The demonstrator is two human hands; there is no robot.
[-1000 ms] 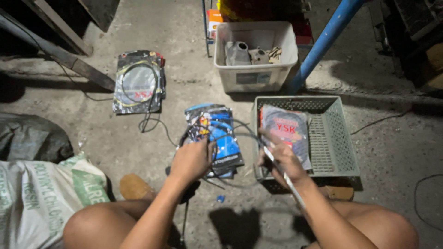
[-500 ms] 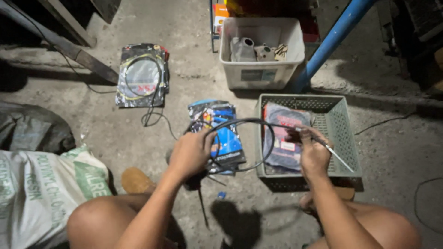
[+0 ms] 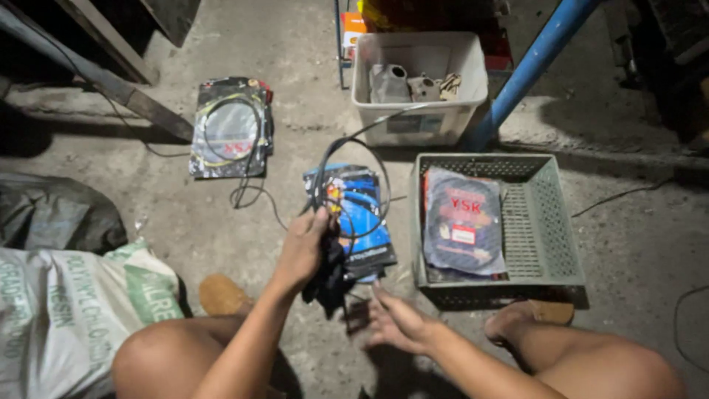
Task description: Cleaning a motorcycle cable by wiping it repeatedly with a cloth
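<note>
My left hand point(image 3: 304, 250) grips a coiled black cable point(image 3: 353, 159) together with a dark rag, held up over a stack of blue cable packets point(image 3: 365, 222) on the concrete floor. The cable's loop rises from the fist and one end stretches toward the white bin. My right hand point(image 3: 395, 319) hovers low over the floor just below the blue packets, fingers spread, holding nothing. A packaged coiled cable point(image 3: 461, 225) lies in the grey mesh crate point(image 3: 550, 222) to the right.
A white plastic bin point(image 3: 421, 125) with metal parts stands at the back, beside a slanting blue pole point(image 3: 528, 70). Another stack of cable packets point(image 3: 230, 129) lies at the left. A printed sack point(image 3: 66, 318) and dark bag sit at my left knee.
My right hand has let go of the cable and dropped from over the crate to the floor. My left hand has gathered the cable into a coil.
</note>
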